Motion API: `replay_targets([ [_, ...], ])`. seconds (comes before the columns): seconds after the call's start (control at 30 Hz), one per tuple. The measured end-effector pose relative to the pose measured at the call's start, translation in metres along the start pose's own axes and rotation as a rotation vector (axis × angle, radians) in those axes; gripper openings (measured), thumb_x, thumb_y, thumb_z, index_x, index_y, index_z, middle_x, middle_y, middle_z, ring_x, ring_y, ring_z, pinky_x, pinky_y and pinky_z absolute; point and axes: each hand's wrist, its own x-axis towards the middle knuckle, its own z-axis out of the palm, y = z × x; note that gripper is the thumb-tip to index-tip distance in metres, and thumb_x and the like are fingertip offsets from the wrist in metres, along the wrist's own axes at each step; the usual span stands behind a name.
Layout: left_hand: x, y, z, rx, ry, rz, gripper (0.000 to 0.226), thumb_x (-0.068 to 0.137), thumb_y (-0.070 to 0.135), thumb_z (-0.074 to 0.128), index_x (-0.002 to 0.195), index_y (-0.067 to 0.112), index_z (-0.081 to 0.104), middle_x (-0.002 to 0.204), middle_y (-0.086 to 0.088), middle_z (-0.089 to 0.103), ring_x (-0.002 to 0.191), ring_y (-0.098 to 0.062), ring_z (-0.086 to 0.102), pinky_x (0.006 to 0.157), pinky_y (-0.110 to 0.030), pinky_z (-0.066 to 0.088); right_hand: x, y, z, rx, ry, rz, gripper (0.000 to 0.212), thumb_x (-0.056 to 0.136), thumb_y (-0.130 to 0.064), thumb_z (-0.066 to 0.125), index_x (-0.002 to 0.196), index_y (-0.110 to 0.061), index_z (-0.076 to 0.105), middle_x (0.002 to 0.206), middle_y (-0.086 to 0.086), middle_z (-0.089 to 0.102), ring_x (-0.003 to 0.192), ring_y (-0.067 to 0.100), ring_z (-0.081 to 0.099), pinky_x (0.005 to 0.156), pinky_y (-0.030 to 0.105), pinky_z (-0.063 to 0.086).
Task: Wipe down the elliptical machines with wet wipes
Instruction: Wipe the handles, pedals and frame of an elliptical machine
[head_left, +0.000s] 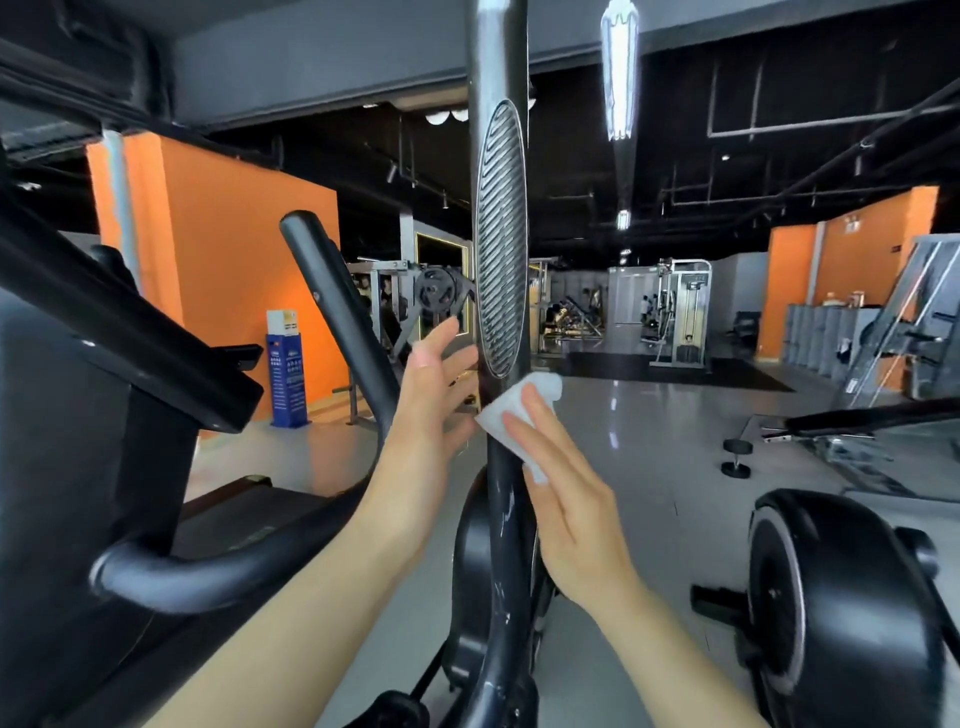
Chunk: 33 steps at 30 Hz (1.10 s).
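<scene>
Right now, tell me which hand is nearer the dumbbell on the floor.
Right. The right hand presses a wipe to the pole's right side, the side toward the dumbbell. The left hand is open on the pole's far side.

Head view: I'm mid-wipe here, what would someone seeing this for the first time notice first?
First, the tall black handlebar post running up the centre, with its ribbed oval grip pad. Just below that pad the right hand presses a white wet wipe flat against the post, while the left hand, fingers straight, rests on the post's other side. Behind, orange walls stand out against the dark ceiling.
</scene>
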Motion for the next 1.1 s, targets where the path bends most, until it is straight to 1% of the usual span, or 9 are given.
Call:
replay_targets([
  [0.17, -0.001, -0.002, 0.003, 0.018, -0.053, 0.001, 0.063, 0.088, 0.068, 0.024, 0.144, 0.041, 0.038, 0.147, 0.018, 0.047, 0.131, 0.005, 0.045, 0.109, -0.031, 0.042, 0.039, -0.019, -0.01, 0.255, 0.129, 0.128, 0.037, 0.107, -0.019, 0.033, 0.141, -0.018, 0.047, 0.156, -0.014, 0.032, 0.146, 0.005, 0.025, 0.116, 0.016, 0.02],
  [0.27, -0.005, -0.003, 0.001, 0.004, -0.065, -0.007, 0.06, 0.093, 0.069, 0.021, 0.145, 0.041, 0.035, 0.145, 0.02, 0.048, 0.131, 0.006, 0.045, 0.109, -0.028, 0.042, 0.065, -0.021, -0.008, 0.163, 0.155, 0.044, 0.04, 0.104, -0.002, 0.037, 0.141, -0.01, 0.049, 0.155, -0.006, 0.032, 0.147, 0.007, 0.025, 0.117, 0.02, 0.021],
  [0.37, -0.009, 0.003, 0.0, -0.012, -0.085, -0.042, 0.058, 0.091, 0.061, 0.014, 0.142, 0.043, 0.034, 0.144, 0.018, 0.05, 0.133, 0.004, 0.045, 0.113, -0.031, 0.036, 0.041, -0.008, 0.015, 0.074, 0.146, -0.021, 0.04, 0.104, -0.01, 0.036, 0.142, -0.003, 0.046, 0.157, -0.007, 0.029, 0.148, 0.016, 0.024, 0.119, 0.026, 0.022],
  [0.5, -0.014, -0.002, -0.003, -0.007, -0.046, -0.103, 0.059, 0.091, 0.059, 0.01, 0.138, 0.039, 0.04, 0.144, 0.01, 0.051, 0.131, -0.001, 0.049, 0.114, -0.032, 0.035, -0.007, 0.002, 0.024, 0.111, 0.167, 0.011, 0.044, 0.099, -0.009, 0.035, 0.141, -0.002, 0.045, 0.157, -0.02, 0.029, 0.146, 0.012, 0.029, 0.117, 0.021, 0.023],
  [0.63, -0.024, -0.016, -0.004, 0.014, -0.004, -0.095, 0.069, 0.083, 0.064, 0.019, 0.141, 0.036, 0.043, 0.137, 0.012, 0.056, 0.121, 0.005, 0.054, 0.105, -0.02, 0.041, -0.005, -0.001, 0.003, 0.237, 0.193, 0.141, 0.038, 0.1, -0.006, 0.035, 0.133, -0.012, 0.054, 0.15, -0.008, 0.044, 0.14, 0.005, 0.038, 0.111, 0.014, 0.028],
  [0.83, -0.044, -0.027, 0.003, 0.015, 0.017, 0.009, 0.046, 0.1, 0.059, 0.029, 0.131, 0.033, 0.051, 0.124, 0.02, 0.064, 0.12, 0.006, 0.055, 0.101, -0.021, 0.044, 0.012, 0.002, 0.001, 0.209, 0.136, 0.242, 0.038, 0.101, -0.004, 0.037, 0.133, -0.007, 0.057, 0.145, -0.003, 0.05, 0.138, 0.005, 0.041, 0.112, 0.018, 0.03],
  [0.93, -0.044, -0.05, 0.011, 0.048, 0.011, 0.01, 0.028, 0.099, 0.044, 0.04, 0.12, 0.034, 0.056, 0.127, 0.017, 0.062, 0.126, -0.007, 0.054, 0.103, -0.027, 0.044, -0.014, 0.003, -0.007, 0.231, 0.144, 0.393, 0.033, 0.1, -0.008, 0.04, 0.121, -0.016, 0.064, 0.134, -0.013, 0.058, 0.133, 0.005, 0.047, 0.114, 0.026, 0.033],
  [1.0, -0.052, -0.07, 0.023, -0.071, -0.01, -0.166, 0.021, 0.097, 0.028, 0.051, 0.118, 0.025, 0.056, 0.124, 0.016, 0.059, 0.128, -0.006, 0.052, 0.102, -0.02, 0.043, -0.041, 0.001, -0.021, 0.257, 0.208, 0.558, 0.031, 0.101, -0.013, 0.041, 0.114, -0.022, 0.068, 0.124, -0.017, 0.066, 0.127, 0.005, 0.053, 0.114, 0.032, 0.032],
  [1.1, -0.1, -0.09, 0.055, -0.13, -0.123, -0.154, 0.04, 0.087, 0.042, 0.059, 0.124, 0.026, 0.059, 0.124, 0.023, 0.062, 0.121, 0.003, 0.055, 0.094, -0.008, 0.042, -0.078, -0.008, -0.05, 0.33, 0.336, 0.824, 0.03, 0.1, -0.028, 0.045, 0.107, -0.028, 0.074, 0.118, -0.006, 0.07, 0.119, 0.016, 0.061, 0.108, 0.039, 0.04],
])
